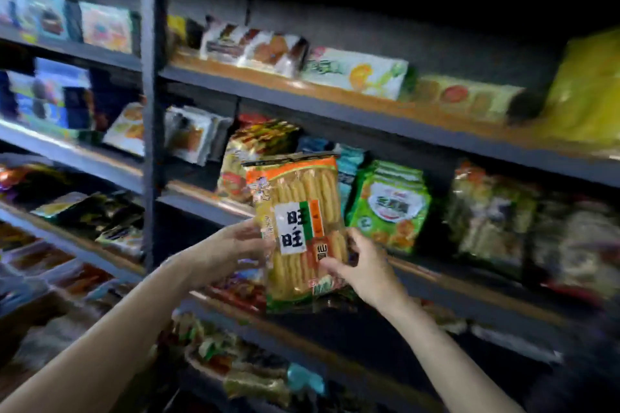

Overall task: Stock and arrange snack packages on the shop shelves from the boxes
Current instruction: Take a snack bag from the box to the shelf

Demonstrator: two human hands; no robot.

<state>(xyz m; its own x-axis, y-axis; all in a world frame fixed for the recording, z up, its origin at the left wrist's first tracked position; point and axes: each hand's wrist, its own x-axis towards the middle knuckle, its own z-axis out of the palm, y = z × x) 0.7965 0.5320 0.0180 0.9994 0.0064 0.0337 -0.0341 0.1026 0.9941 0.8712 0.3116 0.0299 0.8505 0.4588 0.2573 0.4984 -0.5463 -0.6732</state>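
An orange-and-yellow rice cracker package [298, 211] with a white label stands upright in front of the middle shelf [453, 275], held in both hands. My left hand [231, 248] grips its left edge. My right hand [359, 265] pinches its lower right corner, thumb on the front. Behind the package, on that shelf, stand a red-and-gold bag [248, 151], a blue packet [349, 164] and a green snack bag [391, 204].
A dark upright post [149, 94] splits the shelving. The upper shelf [335, 100] carries flat biscuit packs and a yellow bag [587, 87]. Several more bags fill the right of the middle shelf, the left bays and the lower shelves. No box is in view.
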